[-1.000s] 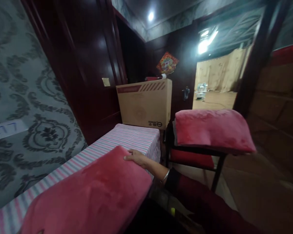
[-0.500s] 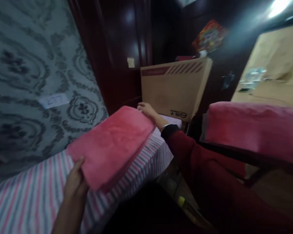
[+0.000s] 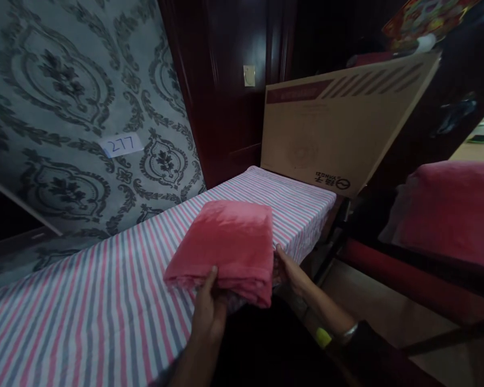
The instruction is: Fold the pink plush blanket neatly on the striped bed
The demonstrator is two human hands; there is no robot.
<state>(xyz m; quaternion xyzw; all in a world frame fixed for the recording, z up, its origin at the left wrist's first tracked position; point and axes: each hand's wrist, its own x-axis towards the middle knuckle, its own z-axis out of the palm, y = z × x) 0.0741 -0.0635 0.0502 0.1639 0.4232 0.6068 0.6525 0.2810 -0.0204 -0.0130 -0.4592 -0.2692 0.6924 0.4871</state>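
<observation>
A folded pink towel [image 3: 229,242], plush and several layers thick, is over the near edge of a surface spread with a striped cloth [image 3: 116,290]. My left hand [image 3: 210,306] grips its near edge, thumb on top and fingers underneath. At the towel's right side is my right hand [image 3: 286,269], closed on that edge; its fingertips are partly hidden behind the fabric.
A large cardboard box [image 3: 322,126] leans at the far end, by dark red wood panelling [image 3: 226,107]. On the right lies more pink plush fabric [image 3: 455,209] on a dark-framed stand. A paper marked 277 [image 3: 122,144] is on the patterned wall. A yellow-green object [image 3: 323,337] is low down.
The towel has been turned and drawn toward me, and now looks more compact. My right hand has moved from its far corner to its near right side. The view has shifted left.
</observation>
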